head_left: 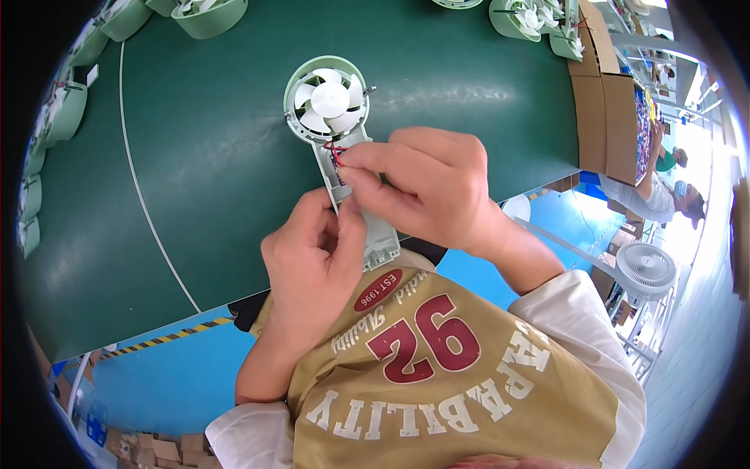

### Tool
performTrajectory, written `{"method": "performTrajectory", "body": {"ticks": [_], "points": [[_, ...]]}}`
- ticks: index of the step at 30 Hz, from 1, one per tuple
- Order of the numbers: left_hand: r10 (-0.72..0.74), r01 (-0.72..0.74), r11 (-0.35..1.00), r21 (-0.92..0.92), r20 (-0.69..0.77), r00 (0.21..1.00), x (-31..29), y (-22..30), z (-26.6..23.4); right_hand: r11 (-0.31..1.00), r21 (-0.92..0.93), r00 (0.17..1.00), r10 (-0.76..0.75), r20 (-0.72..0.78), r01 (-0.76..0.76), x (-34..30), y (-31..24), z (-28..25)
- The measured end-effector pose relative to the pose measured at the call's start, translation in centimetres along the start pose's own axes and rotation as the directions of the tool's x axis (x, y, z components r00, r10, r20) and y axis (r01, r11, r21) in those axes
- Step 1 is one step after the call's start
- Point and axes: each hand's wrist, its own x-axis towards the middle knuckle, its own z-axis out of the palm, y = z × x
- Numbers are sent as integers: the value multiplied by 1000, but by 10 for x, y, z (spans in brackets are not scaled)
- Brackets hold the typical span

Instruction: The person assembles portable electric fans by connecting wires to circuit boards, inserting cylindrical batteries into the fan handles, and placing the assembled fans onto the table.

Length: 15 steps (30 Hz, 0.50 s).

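Observation:
A small handheld fan lies on the table, its pale green handle housing point(383, 241) opened lengthwise and pointing toward me. White blades point(329, 100) sit inside its round head at the far end. Red and dark wires point(334, 147) run from the head into the handle, beside a small dark blue circuit board point(334, 159). My left hand point(316, 246) grips the handle's left side, thumb and forefinger close to the board. My right hand point(430, 184) is closed, its thumb and forefinger pinching at the red wires by the board; the fingertips partly hide that spot.
Green fan housings with white blades line the table's left edge point(69, 109) and far side point(209, 19), with more at the far right point(527, 17). A cardboard box point(605, 117) stands at the right edge. Beyond are a white standing fan point(645, 270) and other people.

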Motion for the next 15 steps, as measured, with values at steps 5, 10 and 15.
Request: {"method": "performTrajectory", "body": {"ticks": [5, 10, 15], "points": [[42, -42, 997, 61, -4, 999, -1, 0, 2, 982, -113, 989, -151, 8, 150, -3, 2, 0], [50, -50, 998, 45, 0, 999, -1, -4, 1, 965, -175, 980, -197, 12, 196, -7, -1, 3], [42, -42, 999, 28, -1, 999, 2, -7, -5, 921, -279, 959, -237, 154, 273, -9, -11, 0]]}}
